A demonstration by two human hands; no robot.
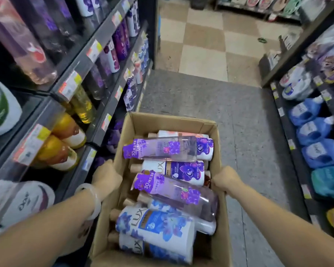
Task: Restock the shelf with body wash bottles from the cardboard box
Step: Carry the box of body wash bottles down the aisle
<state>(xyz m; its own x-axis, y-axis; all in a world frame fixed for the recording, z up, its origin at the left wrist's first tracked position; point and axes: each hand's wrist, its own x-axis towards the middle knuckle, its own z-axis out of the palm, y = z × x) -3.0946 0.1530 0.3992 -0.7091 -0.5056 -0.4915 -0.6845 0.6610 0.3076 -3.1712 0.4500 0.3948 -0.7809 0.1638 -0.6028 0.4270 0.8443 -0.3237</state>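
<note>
An open cardboard box (221, 228) is held low in front of me, above the aisle floor. It holds several body wash bottles lying on their sides: clear purple ones (160, 149), a white one with a purple flower (181, 169) and white ones with blue flowers (158, 226). My left hand (105, 176) grips the box's left wall, a pale bangle on its wrist. My right hand (227, 179) grips the right wall. The shelf (96, 87) on the left carries purple, amber and orange bottles behind price tags.
Opposite, a shelf (289, 122) on the right holds blue detergent jugs (316, 132) and bagged goods. Between the two shelves runs a grey floor (210, 101) that turns into checkered tiles farther on. Large white bottles (25, 203) stand at the near left.
</note>
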